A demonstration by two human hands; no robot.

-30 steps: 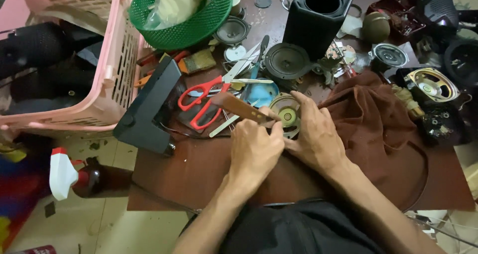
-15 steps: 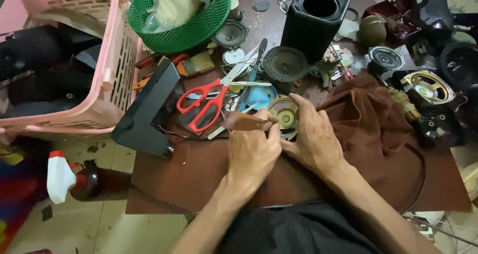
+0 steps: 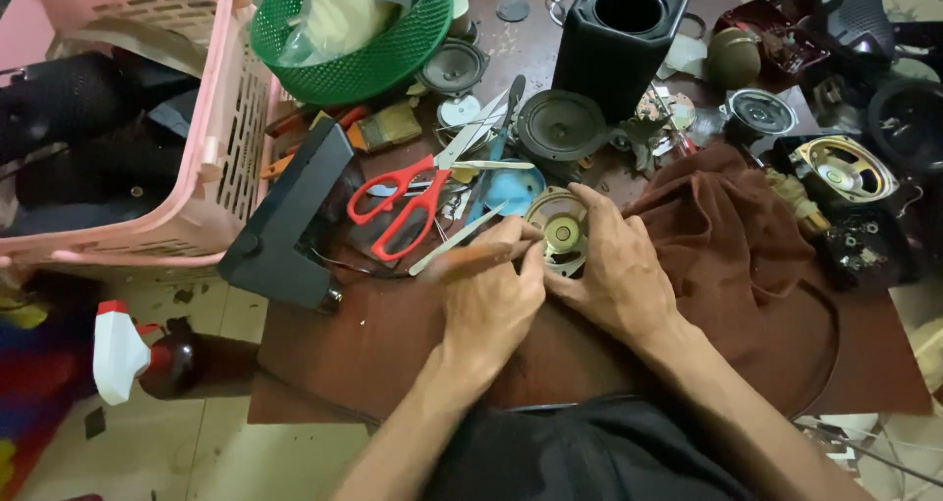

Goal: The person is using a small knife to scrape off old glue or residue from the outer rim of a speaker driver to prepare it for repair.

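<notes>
Head view: your left hand (image 3: 491, 300) pinches a brown-handled tool (image 3: 481, 257), fingers curled narrow around it, its tip pointing toward the small speaker driver (image 3: 562, 232). Your right hand (image 3: 614, 270) closes its fingers on that driver's rim, holding it on the brown table (image 3: 373, 344) just beside the maroon cloth (image 3: 747, 255). Red scissors (image 3: 408, 204) lie nearby to the left.

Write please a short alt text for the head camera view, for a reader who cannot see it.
Seen from above, the left hand holds a brown-handled tool against a small round speaker, which the right hand steadies on a cluttered brown table. Red scissors, a brown cloth, a green basket and a pink basket lie around.
</notes>
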